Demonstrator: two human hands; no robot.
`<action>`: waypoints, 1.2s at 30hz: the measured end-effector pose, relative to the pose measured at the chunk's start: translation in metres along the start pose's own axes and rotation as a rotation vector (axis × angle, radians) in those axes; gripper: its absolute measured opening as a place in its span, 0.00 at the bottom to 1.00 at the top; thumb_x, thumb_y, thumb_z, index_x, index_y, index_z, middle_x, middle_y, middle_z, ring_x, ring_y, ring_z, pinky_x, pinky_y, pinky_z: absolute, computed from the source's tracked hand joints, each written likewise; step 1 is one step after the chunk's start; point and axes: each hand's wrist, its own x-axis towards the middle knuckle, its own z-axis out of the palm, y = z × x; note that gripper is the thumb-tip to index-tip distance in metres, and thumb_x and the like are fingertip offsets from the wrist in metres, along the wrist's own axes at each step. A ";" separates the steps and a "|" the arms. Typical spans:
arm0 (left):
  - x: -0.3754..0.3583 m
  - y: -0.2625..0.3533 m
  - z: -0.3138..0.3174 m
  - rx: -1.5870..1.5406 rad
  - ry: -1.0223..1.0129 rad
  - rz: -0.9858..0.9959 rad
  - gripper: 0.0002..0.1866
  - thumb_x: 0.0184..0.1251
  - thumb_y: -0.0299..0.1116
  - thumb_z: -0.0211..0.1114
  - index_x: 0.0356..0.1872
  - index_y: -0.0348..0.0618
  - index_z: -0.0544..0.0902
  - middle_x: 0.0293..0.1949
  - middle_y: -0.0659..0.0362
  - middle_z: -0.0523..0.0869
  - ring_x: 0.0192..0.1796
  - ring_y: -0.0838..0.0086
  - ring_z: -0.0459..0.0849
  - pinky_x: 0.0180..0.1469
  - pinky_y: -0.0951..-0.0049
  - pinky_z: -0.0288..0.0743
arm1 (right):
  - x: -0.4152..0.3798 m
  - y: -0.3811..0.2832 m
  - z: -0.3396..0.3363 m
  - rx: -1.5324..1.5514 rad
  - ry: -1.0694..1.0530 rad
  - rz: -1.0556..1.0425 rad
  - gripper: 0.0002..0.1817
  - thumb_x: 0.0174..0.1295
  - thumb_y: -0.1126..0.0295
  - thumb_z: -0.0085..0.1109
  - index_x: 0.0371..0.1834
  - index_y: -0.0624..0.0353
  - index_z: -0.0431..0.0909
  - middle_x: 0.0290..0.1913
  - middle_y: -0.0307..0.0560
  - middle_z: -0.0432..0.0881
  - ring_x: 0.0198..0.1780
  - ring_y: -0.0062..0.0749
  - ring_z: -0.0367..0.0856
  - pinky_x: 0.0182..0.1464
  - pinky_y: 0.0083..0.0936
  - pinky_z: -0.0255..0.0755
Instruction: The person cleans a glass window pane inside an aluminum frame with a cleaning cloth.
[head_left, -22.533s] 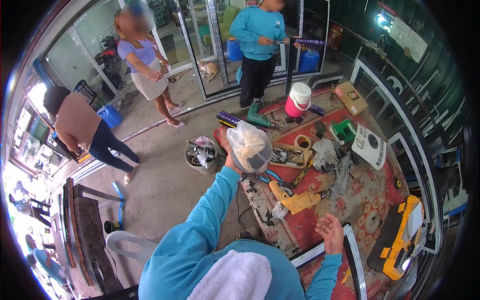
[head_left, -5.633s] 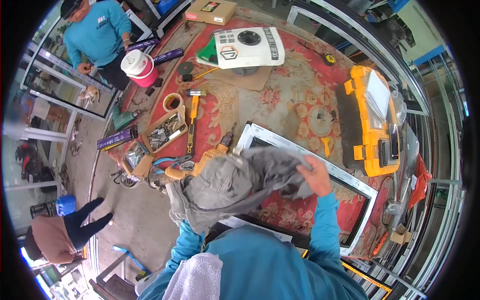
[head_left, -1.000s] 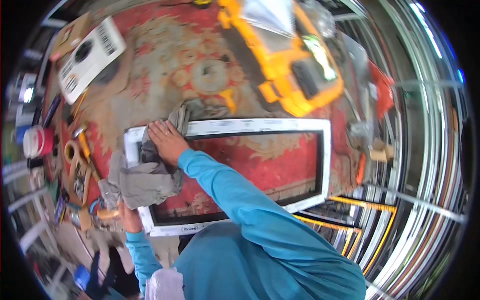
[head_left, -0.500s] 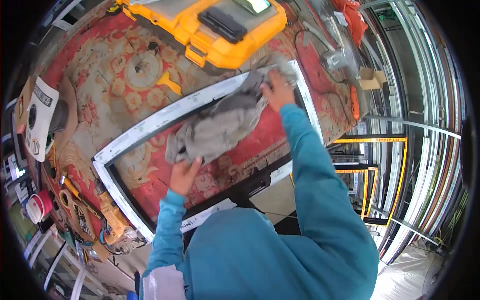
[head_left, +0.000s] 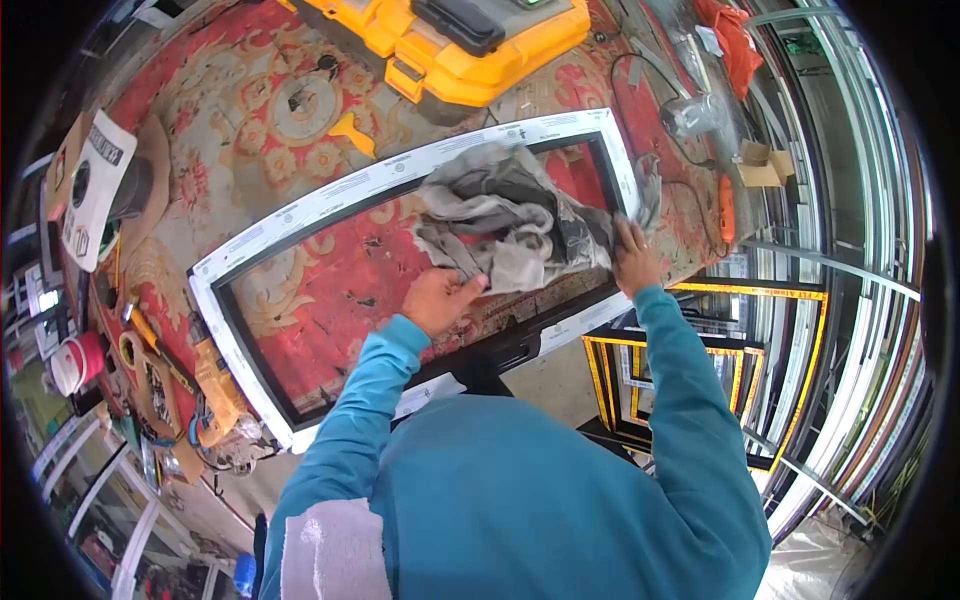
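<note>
Workshop, apparently for window or door frames. A white frame [head_left: 290, 217], faced with printed film, lay across a worn, stained red cover [head_left: 320, 310]. Drill [head_left: 218, 387] and hammer [head_left: 145, 327] lay left of it, among other tools; a yellow tool case [head_left: 510, 60] sat beyond. Along the right, long bars [head_left: 850, 330] lay closely side by side, a yellow-taped frame [head_left: 760, 290] near them.

Crumpled grey cloth [head_left: 490, 185] over white frame [head_left: 400, 169]
</note>
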 end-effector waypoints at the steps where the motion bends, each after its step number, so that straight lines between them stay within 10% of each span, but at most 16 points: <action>1: -0.006 -0.002 0.005 -0.092 -0.058 -0.067 0.33 0.63 0.60 0.61 0.18 0.33 0.78 0.15 0.50 0.78 0.20 0.67 0.80 0.25 0.63 0.71 | -0.013 -0.003 0.001 -0.013 -0.026 -0.038 0.15 0.59 0.67 0.55 0.45 0.64 0.80 0.66 0.52 0.69 0.72 0.53 0.57 0.69 0.44 0.57; 7: -0.035 -0.008 -0.011 -0.287 -0.060 -0.077 0.24 0.70 0.49 0.62 0.26 0.34 0.81 0.19 0.65 0.77 0.22 0.83 0.72 0.24 0.73 0.65 | -0.038 -0.064 -0.016 0.208 -0.184 0.227 0.11 0.62 0.65 0.51 0.36 0.62 0.79 0.40 0.55 0.82 0.52 0.51 0.78 0.61 0.49 0.63; 14: -0.099 -0.025 -0.103 -0.197 0.534 0.095 0.21 0.70 0.47 0.62 0.32 0.34 0.83 0.22 0.68 0.75 0.29 0.84 0.68 0.31 0.73 0.65 | -0.054 -0.229 -0.028 0.906 0.041 -0.206 0.13 0.56 0.61 0.62 0.24 0.58 0.74 0.28 0.55 0.76 0.35 0.56 0.74 0.40 0.46 0.66; 17: -0.137 -0.048 -0.141 -0.273 0.760 -0.050 0.23 0.70 0.47 0.62 0.25 0.35 0.81 0.22 0.66 0.77 0.30 0.82 0.69 0.31 0.72 0.65 | -0.050 -0.273 -0.050 0.971 0.022 -0.460 0.14 0.58 0.60 0.60 0.38 0.59 0.77 0.37 0.53 0.78 0.42 0.53 0.77 0.45 0.46 0.68; 18: -0.150 -0.076 -0.157 -0.263 0.767 -0.137 0.19 0.72 0.45 0.60 0.41 0.35 0.85 0.35 0.63 0.85 0.38 0.81 0.78 0.41 0.77 0.72 | -0.046 -0.266 -0.049 0.946 0.046 -0.476 0.14 0.58 0.60 0.60 0.38 0.59 0.77 0.37 0.53 0.78 0.42 0.53 0.77 0.45 0.46 0.68; 25: -0.213 -0.060 -0.163 -0.408 0.787 -0.014 0.16 0.69 0.40 0.63 0.25 0.40 0.82 0.24 0.69 0.78 0.28 0.84 0.68 0.30 0.75 0.60 | -0.040 -0.204 -0.033 0.606 -0.286 -0.466 0.22 0.59 0.57 0.59 0.51 0.60 0.76 0.49 0.55 0.79 0.51 0.53 0.77 0.52 0.45 0.69; 36: -0.316 -0.120 -0.246 -0.519 1.214 0.040 0.16 0.70 0.41 0.63 0.23 0.51 0.72 0.22 0.73 0.71 0.24 0.88 0.61 0.26 0.80 0.51 | 0.017 -0.447 -0.078 0.592 -0.533 -0.990 0.18 0.59 0.60 0.54 0.41 0.64 0.82 0.45 0.60 0.82 0.51 0.53 0.79 0.52 0.46 0.73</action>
